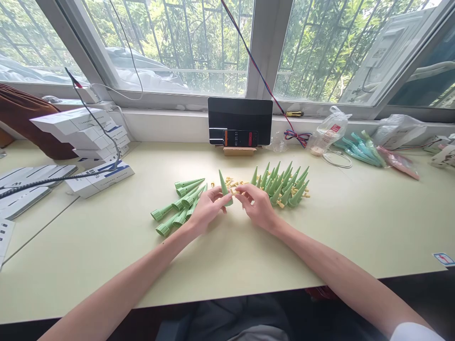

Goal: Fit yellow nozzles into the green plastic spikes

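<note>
My left hand [208, 207] pinches a green cone-shaped spike [224, 186] and holds it upright, tip up, above the pale table [106, 246]. My right hand [256, 203] meets it at the cone's base, fingers pinched on a small yellow piece [233, 191]. Left of my hands lies a pile of green cones on their sides [179, 204]. On the other side, behind my right hand, stands a cluster of green cones [282, 184], tips up. Small yellow pieces [231, 182] are scattered between the two groups.
A dark tablet [240, 121] with a phone [240, 138] leans against the window sill behind. White boxes [83, 130] and black cables [53, 179] sit at the left. Plastic bags [329, 130] and teal parts [360, 149] lie at the right.
</note>
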